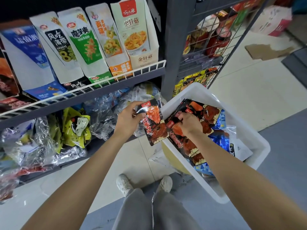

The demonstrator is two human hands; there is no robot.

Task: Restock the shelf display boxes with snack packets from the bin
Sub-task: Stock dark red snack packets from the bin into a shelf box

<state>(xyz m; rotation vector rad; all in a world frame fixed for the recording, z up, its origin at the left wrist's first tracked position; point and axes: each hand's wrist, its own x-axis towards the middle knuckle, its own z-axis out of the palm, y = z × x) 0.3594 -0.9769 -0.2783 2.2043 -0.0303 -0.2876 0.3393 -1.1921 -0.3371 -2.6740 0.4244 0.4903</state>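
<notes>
Nearest us are our own legs and pale shoes [144,184] on the tiled floor, with both forearms reaching out above them. Our left hand [128,117] curls around a black-and-red snack packet [152,125], thumb on top near its upper edge, holding it just outside the rim of the white bin [259,140]. Our right hand [188,123] is down inside the bin, fingers bent and pinching into a loose stack of packets [199,117] of the same kind; exactly how many it has hold of we cannot tell.

These packets look light, thin and floppy, with glossy film that we judge to be slippery, so a pinch near a sealed edge should hold better than a flat grip on the face. Blue packets [221,140] lie deeper in the bin.

Farther off, crinkly clear bags [41,136] fill the lower shelf, and above the white wire rail [93,87] stand the upright display boxes [141,39], open-topped.
</notes>
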